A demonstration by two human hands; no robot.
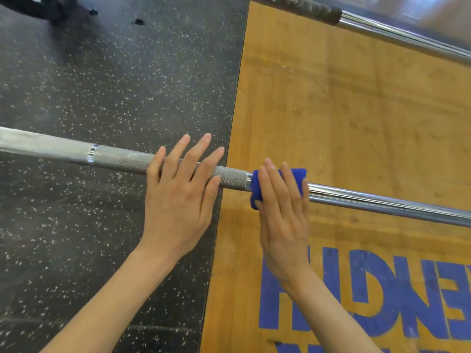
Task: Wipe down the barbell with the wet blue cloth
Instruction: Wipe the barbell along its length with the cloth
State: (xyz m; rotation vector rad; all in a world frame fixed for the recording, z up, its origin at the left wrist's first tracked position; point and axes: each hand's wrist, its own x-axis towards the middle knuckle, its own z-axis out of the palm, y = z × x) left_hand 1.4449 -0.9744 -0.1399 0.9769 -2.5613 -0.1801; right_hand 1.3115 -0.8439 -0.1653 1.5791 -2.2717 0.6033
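Head view only, looking down over both forearms at the barbell (pixel 122 159), which runs from the left edge down toward the right edge, raised clear of the floor. Its left stretch crosses black speckled rubber flooring (pixel 102 85); its right stretch crosses a wooden platform (pixel 356 123) painted with blue lettering (pixel 356 296).

The left hand (pixel 178 197) lies flat on the knurled section with fingers straight and spread, palm pressing down. That looks like a steadying hold, probably to stop the shaft rolling or sliding while the other hand works.

The right hand (pixel 283 215) presses the wet blue cloth (pixel 298 174) against the bar, just where the knurling ends and the smooth chrome begins. Its fingers are straight and close together, laid over the cloth rather than curled round it, so the cloth is draped over the shaft and pinned under the fingers. A flat press like this suits sliding the cloth along the shaft.

Judging by the cloth's position, wiping is under way, with the long chrome run to the right likely next.

A second bar (pixel 382 26) with a dark grip lies across the upper right, well apart from both hands.
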